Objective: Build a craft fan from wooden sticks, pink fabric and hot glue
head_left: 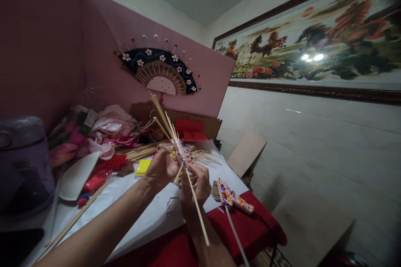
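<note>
A bundle of thin wooden sticks (160,108) stands at a slant in front of me, with a pale wrapping (179,152) round its middle. My left hand (163,167) is closed on the bundle from the left, its fingers partly behind it. My right hand (199,179) has its fingers bent round the lower end of the wrapped part. One long stick (197,208) sticks out downward past my right hand. Right of the hands lies a glue gun (234,198) covered in flowered cloth, with a clear glue stick (234,231) trailing from it.
Loose sticks (203,156) and a yellow block (143,167) lie on the white-covered table (138,212). Pink cloth (112,123), a white curved piece (78,177) and a purple container (26,162) stand left. A decorated fan (161,64) hangs on the pink panel behind.
</note>
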`<act>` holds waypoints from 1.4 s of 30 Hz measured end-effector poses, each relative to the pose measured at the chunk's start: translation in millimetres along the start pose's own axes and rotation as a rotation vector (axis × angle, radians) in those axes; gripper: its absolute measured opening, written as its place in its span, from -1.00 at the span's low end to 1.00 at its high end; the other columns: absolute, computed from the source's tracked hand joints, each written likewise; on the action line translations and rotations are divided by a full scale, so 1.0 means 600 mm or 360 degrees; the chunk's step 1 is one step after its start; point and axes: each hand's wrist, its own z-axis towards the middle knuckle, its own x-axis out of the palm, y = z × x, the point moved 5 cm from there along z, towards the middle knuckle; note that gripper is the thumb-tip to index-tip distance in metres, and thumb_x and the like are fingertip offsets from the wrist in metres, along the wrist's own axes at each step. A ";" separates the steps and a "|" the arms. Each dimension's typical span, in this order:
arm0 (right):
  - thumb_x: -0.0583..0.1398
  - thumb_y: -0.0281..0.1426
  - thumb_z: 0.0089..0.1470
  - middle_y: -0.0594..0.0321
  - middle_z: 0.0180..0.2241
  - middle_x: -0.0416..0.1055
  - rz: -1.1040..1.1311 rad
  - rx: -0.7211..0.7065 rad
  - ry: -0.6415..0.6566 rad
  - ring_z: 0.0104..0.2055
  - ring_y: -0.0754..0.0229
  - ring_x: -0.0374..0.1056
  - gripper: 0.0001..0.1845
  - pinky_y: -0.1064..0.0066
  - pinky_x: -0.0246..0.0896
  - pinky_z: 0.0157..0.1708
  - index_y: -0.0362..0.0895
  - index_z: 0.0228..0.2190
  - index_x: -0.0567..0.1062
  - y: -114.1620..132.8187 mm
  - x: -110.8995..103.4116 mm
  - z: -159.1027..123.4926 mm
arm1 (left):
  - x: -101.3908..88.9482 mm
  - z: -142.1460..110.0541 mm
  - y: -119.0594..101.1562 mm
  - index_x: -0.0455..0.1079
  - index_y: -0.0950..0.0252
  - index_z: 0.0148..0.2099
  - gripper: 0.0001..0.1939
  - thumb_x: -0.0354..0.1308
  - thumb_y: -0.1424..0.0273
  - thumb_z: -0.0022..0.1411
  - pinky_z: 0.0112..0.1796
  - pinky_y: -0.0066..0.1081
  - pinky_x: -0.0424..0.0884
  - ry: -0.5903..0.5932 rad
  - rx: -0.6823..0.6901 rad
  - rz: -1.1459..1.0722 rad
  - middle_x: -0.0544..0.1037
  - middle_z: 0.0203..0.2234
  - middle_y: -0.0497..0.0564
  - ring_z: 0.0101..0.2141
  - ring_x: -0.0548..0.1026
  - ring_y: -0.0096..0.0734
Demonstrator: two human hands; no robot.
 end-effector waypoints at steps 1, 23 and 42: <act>0.12 -0.47 0.15 0.14 -0.27 0.40 0.0021 -0.0009 -0.0006 -0.21 0.15 0.37 -0.77 0.27 0.36 -0.27 -0.11 -0.12 0.40 0.000 -0.001 0.000 | -0.001 0.000 0.000 0.33 0.34 -0.22 -0.76 0.13 0.51 -0.01 -0.33 -0.27 0.54 -0.0017 0.0001 0.0011 0.54 -0.44 0.09 -0.41 0.56 -0.25; 0.15 -0.60 0.10 0.27 -0.34 0.30 0.0003 -0.0044 -0.0037 -0.33 0.29 0.31 -0.68 0.47 0.24 -0.43 0.02 -0.16 0.45 0.003 -0.005 -0.006 | -0.013 0.004 0.001 0.36 0.34 -0.30 -0.90 0.07 0.51 0.07 -0.38 -0.31 0.53 -0.0107 -0.0081 0.0018 0.49 -0.55 0.05 -0.50 0.52 -0.33; 0.04 -0.37 0.08 0.11 -0.30 0.47 -0.0604 0.0840 0.0673 -0.25 0.12 0.40 -0.75 0.33 0.27 -0.27 -0.15 -0.32 0.50 -0.112 -0.190 0.071 | -0.002 -0.001 -0.044 0.36 0.35 -0.27 -0.85 0.05 0.51 0.04 -0.35 -0.23 0.56 -0.0216 0.0155 0.0081 0.52 -0.42 0.12 -0.38 0.57 -0.20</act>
